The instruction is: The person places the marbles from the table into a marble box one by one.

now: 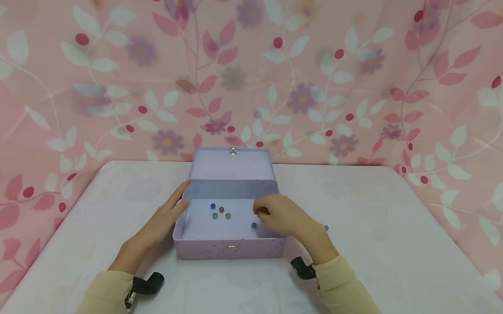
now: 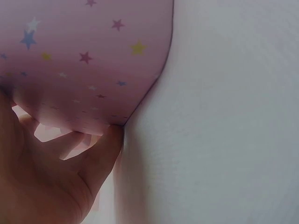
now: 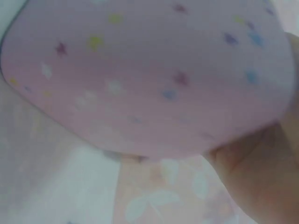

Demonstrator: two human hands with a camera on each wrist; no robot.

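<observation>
An open lilac tin box (image 1: 231, 249) with a starry pattern stands on the table, its hinged lid (image 1: 233, 168) tilted back. On its floor lie several small glass marbles: a blue marble (image 1: 213, 206), a brownish marble (image 1: 221, 210), green ones, and a dark blue marble (image 1: 254, 225) below the right hand. My left hand (image 1: 164, 219) rests along the box's left wall, fingers fairly straight, thumb at the rim. Over the right side of the box, my right hand (image 1: 279, 215) has curled fingers pinching what looks like a small reddish marble, mostly hidden. The right wrist view shows only the box's outer wall and part of that hand.
Another marble (image 1: 326, 228) lies on the table to the right of the box, partly behind the right wrist. The table carries a white cloth (image 1: 387, 278). A pink floral curtain (image 1: 261, 74) hangs behind and at both sides. Dark cameras (image 1: 148, 283) sit at the wrists.
</observation>
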